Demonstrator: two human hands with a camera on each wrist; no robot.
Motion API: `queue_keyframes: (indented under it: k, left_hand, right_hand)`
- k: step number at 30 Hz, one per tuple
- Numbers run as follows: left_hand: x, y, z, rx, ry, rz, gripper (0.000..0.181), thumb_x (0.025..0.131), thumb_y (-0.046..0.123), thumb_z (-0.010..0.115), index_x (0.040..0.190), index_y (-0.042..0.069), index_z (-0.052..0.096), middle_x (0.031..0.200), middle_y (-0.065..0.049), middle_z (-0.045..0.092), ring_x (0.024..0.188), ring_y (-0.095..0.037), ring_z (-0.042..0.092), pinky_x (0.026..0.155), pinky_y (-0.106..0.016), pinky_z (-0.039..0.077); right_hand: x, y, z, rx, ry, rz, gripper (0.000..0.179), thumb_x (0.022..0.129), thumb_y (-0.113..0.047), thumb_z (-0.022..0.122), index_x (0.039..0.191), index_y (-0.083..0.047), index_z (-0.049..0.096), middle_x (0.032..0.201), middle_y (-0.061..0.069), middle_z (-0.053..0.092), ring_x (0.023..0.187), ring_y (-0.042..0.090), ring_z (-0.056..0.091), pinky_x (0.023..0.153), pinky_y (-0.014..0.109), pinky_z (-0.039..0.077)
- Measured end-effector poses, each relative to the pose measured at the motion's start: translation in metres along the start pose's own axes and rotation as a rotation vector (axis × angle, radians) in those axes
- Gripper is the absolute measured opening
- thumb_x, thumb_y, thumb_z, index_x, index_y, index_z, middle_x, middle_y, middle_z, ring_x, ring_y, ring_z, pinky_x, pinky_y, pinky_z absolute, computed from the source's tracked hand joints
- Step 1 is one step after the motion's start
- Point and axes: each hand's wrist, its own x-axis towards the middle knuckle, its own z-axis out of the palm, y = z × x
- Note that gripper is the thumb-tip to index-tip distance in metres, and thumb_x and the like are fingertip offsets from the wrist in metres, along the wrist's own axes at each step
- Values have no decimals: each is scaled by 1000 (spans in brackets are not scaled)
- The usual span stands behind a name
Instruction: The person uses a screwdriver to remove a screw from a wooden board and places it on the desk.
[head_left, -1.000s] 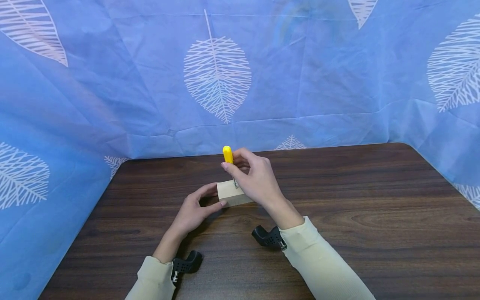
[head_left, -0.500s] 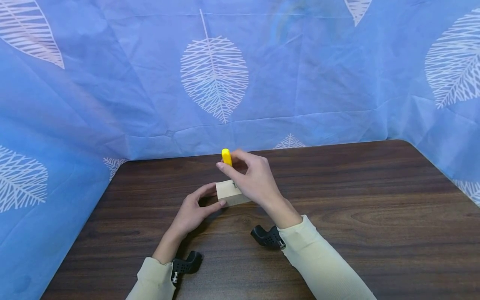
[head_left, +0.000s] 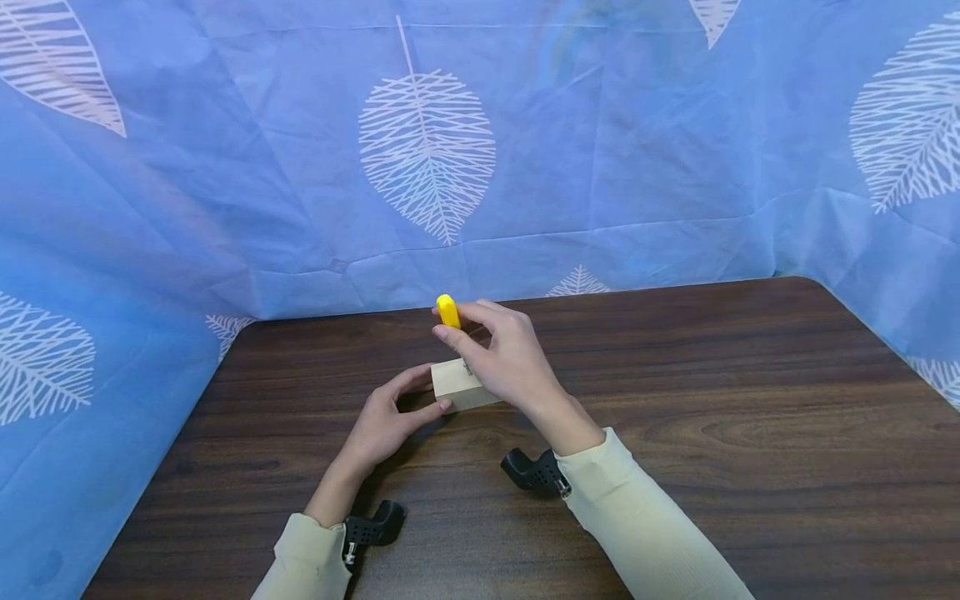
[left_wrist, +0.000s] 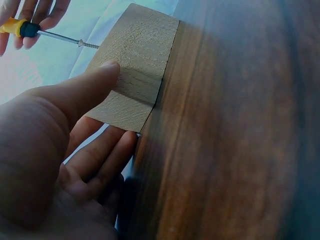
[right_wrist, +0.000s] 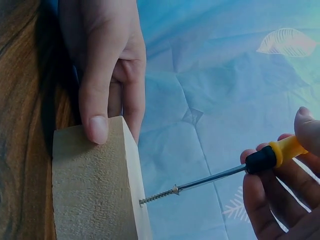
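A pale wooden block (head_left: 456, 390) rests on the table, its near end gripped by my left hand (head_left: 386, 425) with the thumb on one side and fingers on the other. From the block's top face a metal screw (right_wrist: 161, 196) stands out, its tip in the wood and much of its thread showing. My right hand (head_left: 513, 358) holds a screwdriver (right_wrist: 262, 159) by its yellow and black handle, between thumb and fingers. In the right wrist view the screwdriver's tip meets the screw head, shaft and screw roughly in line. The head view hides most of the shaft behind my right hand.
The dark wood-grain table (head_left: 712, 433) spreads around both hands. Behind it hangs a blue cloth (head_left: 300, 167) with white leaf prints. A black wrist-worn device (head_left: 534, 472) sits by the right cuff, and another black device (head_left: 377, 525) by the left cuff.
The yellow handle has shifted slightly left and leans further left, with the right hand's fingers moved on it. The left hand and the block stay nearly where they were.
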Motion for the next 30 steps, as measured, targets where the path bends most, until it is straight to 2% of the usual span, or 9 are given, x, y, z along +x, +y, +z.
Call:
queue_keyframes:
  k: [4, 8, 13, 18, 25, 30]
  left_hand:
    - [0, 0, 0, -6, 1, -1, 62, 97, 34, 83, 154, 25, 60, 151, -4, 66, 147, -30, 55, 124, -65, 37]
    - [0, 1, -1, -4, 5, -4, 62, 97, 34, 83, 154, 26, 60, 151, -4, 66, 147, -30, 55, 124, -65, 37]
    - [0, 1, -1, 0, 9, -6, 62, 97, 34, 83, 154, 25, 60, 151, -4, 67, 148, -30, 55, 124, -65, 36]
    - [0, 1, 0, -5, 11, -13, 63, 97, 35, 83, 154, 25, 59, 151, -4, 66, 148, -30, 54, 124, -65, 38]
    - [-1, 2, 1, -7, 12, -23, 62, 96, 34, 84, 153, 26, 61, 150, -3, 67, 146, -29, 56, 124, -63, 38]
    - [-2, 2, 1, -5, 7, -10, 62, 97, 34, 84, 153, 26, 60, 150, -3, 67, 147, -29, 55, 124, -64, 38]
  right_hand:
    - [1, 1, 0, 39, 9, 6, 26, 104, -28, 75, 126, -14, 73, 109, 2, 80, 93, 15, 74, 87, 35, 63]
    - [2, 2, 0, 76, 14, 10, 20, 105, -25, 74, 118, -13, 66, 110, 4, 80, 96, 18, 77, 92, 36, 63]
    - [2, 2, 1, 90, -10, 1, 15, 108, -22, 69, 118, -12, 65, 111, 5, 80, 101, 24, 79, 93, 37, 64]
    - [2, 2, 0, 95, -14, 29, 17, 109, -24, 65, 123, -13, 63, 111, 2, 80, 101, 19, 76, 96, 39, 63]
    - [0, 3, 0, 65, 8, 57, 22, 106, -32, 71, 120, -15, 66, 108, 0, 79, 94, 16, 72, 90, 39, 61]
    - [0, 2, 1, 59, 14, 37, 20, 104, -28, 74, 116, -13, 70, 104, 3, 81, 91, 18, 75, 85, 39, 62]
